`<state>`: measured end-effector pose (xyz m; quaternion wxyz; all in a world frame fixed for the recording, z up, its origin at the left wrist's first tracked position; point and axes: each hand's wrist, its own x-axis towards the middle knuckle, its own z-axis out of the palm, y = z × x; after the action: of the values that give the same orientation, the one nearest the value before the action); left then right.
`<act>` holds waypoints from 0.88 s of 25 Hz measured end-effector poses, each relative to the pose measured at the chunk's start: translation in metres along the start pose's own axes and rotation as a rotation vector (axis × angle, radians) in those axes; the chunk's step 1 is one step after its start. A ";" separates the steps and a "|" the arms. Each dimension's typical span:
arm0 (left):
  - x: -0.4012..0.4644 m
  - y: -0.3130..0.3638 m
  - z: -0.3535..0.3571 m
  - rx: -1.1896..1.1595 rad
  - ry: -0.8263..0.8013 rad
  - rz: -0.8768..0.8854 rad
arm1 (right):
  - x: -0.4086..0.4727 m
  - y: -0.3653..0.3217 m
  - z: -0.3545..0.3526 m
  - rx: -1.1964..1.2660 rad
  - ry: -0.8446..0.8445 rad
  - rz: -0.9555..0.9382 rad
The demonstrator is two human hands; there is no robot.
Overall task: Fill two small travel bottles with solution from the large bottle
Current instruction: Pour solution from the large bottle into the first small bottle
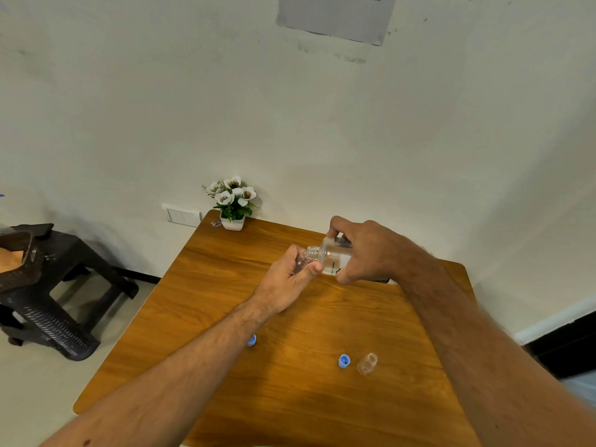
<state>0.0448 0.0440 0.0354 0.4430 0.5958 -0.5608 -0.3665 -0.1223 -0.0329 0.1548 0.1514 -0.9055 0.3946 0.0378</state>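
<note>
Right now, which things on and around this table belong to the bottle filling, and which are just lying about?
Job:
large bottle in right hand
small bottle in left hand
second small bottle
blue caps

Lying about:
flower pot
dark stool
wall notice

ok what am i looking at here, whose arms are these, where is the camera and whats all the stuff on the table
There is no machine here. This is one picture from a wide-angle camera worn on a person's head, looking forward and down, so the arms reaching in are that person's own.

The right hand grips the large bottle, tipped on its side with its open neck toward the left. The left hand holds a small clear travel bottle up to that neck. Whether liquid is flowing is too small to tell.

On the wooden table stand a second small bottle, open, with a blue cap beside it. Another blue cap peeks out by the left forearm. A pot of white flowers sits at the far corner.
</note>
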 end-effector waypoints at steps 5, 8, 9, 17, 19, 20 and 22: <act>-0.003 0.003 0.000 -0.002 0.003 0.018 | -0.001 0.000 0.001 -0.006 -0.003 0.000; -0.003 0.004 0.001 -0.009 0.003 0.016 | -0.002 0.000 0.000 -0.008 -0.005 -0.003; -0.003 0.004 0.001 -0.008 0.004 0.017 | -0.002 0.000 0.000 -0.007 -0.005 -0.003; -0.005 0.005 0.000 -0.006 0.011 0.029 | -0.002 -0.001 0.001 -0.011 -0.010 -0.001; -0.005 0.004 0.000 -0.009 0.010 0.033 | -0.002 -0.002 0.000 -0.010 -0.015 0.001; -0.005 0.004 0.000 -0.009 0.009 0.037 | -0.002 -0.002 0.000 -0.009 -0.015 0.003; -0.004 0.004 -0.001 -0.007 0.005 0.039 | -0.003 -0.003 -0.001 -0.002 -0.012 0.005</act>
<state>0.0438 0.0480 0.0396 0.4534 0.5841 -0.5699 -0.3585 -0.1222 -0.0296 0.1574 0.1526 -0.9045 0.3958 0.0440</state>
